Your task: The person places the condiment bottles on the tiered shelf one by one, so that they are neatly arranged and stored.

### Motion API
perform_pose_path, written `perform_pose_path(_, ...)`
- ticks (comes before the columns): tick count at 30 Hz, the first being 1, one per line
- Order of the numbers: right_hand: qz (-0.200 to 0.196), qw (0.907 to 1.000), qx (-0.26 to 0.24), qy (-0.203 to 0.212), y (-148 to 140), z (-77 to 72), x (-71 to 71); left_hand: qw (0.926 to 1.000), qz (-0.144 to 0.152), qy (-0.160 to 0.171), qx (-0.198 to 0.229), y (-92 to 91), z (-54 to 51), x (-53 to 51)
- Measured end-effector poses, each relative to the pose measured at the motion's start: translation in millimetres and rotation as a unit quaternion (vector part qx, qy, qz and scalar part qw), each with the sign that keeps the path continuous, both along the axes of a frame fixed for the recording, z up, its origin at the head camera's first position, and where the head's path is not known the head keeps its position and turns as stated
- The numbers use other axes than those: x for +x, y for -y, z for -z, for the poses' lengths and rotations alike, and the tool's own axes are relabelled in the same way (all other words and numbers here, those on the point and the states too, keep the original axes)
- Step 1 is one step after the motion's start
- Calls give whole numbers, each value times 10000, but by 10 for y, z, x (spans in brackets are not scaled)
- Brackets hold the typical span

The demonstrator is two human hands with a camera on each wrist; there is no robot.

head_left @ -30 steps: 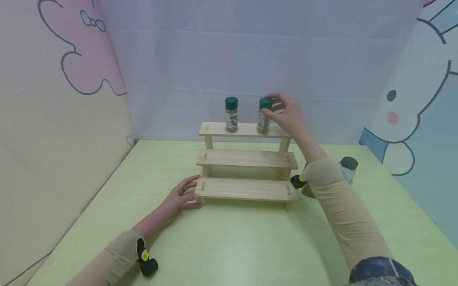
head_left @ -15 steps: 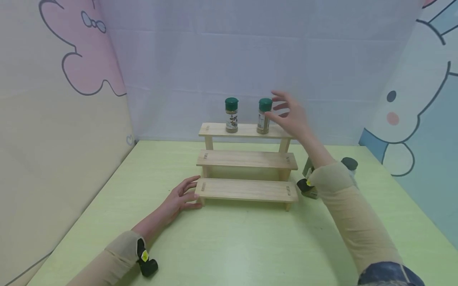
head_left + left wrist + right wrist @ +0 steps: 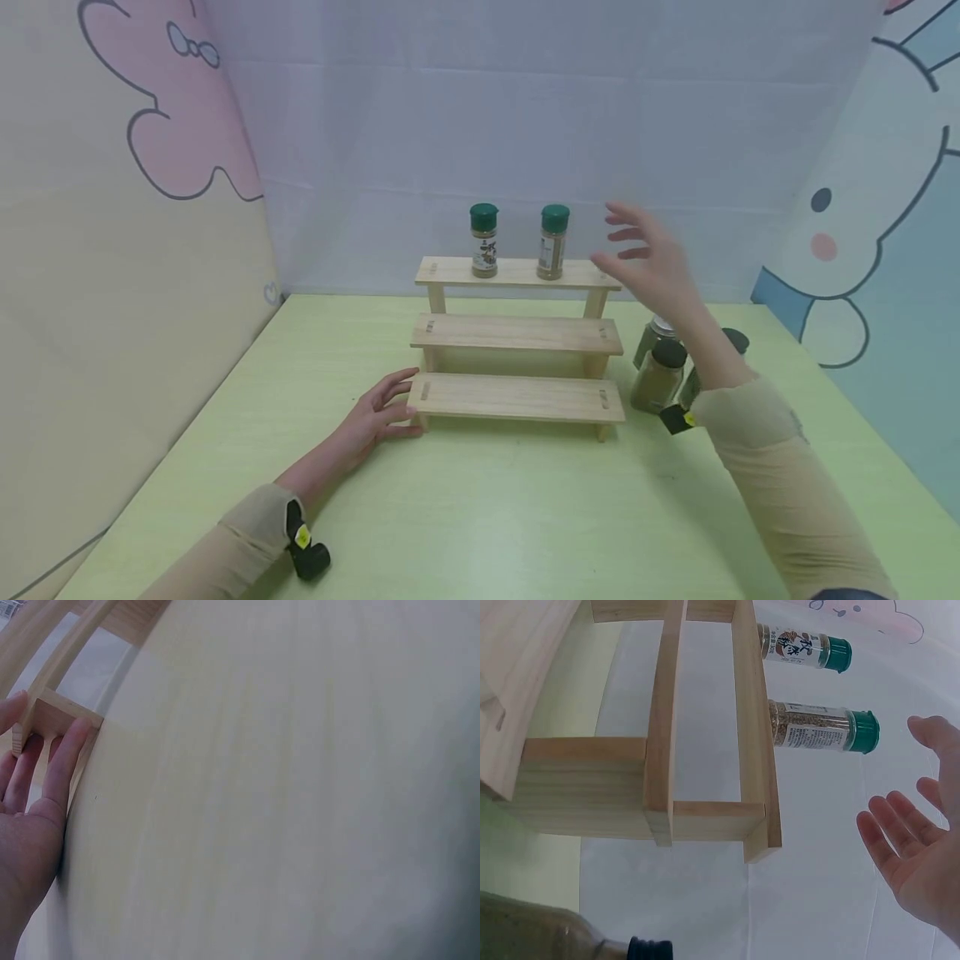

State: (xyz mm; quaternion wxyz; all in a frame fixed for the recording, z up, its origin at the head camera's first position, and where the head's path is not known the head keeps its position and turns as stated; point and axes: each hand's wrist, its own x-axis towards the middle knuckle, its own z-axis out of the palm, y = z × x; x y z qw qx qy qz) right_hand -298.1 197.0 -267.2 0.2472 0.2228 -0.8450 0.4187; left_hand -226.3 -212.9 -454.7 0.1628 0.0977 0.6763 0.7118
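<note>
A three-step wooden display rack [image 3: 517, 396] stands on the table. My left hand [image 3: 367, 425] holds the left end of its lowest step; in the left wrist view, fingers [image 3: 64, 761] lie against the support under the board. Two spice bottles with green caps, the left one [image 3: 483, 242] and the right one [image 3: 552, 243], stand upright and apart on the top step. To the right of them my right hand [image 3: 652, 262] is in the air, holding nothing, its fingers spread and slightly bent. The right wrist view shows a gap between this hand and the nearer green cap.
Several jars stand on the table right of the rack, partly behind my right forearm, among them a black-capped jar [image 3: 660, 375]. A pale cloth [image 3: 450, 125] hangs behind the table [image 3: 487, 517], with cartoon-printed panels on both sides.
My right hand has let go of the right spice bottle and moved away to the right. The bottle stays on the top step. My left hand has not moved.
</note>
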Motion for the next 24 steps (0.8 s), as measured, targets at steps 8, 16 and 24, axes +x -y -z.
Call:
perform_pose_path(8, 174, 9995, 138, -220, -231, 63, 195, 10000, -27, -26, 27, 5, -11, 15)
perform_pose_path(16, 185, 9984, 196, -488, -386, 194, 333, 10000, -25, -47, -50, 3, -12, 6)
perform_pose_path(24, 42, 9975, 379, -601, -553, 395, 457, 10000, 4, -67, -72, 2, -3, 3)
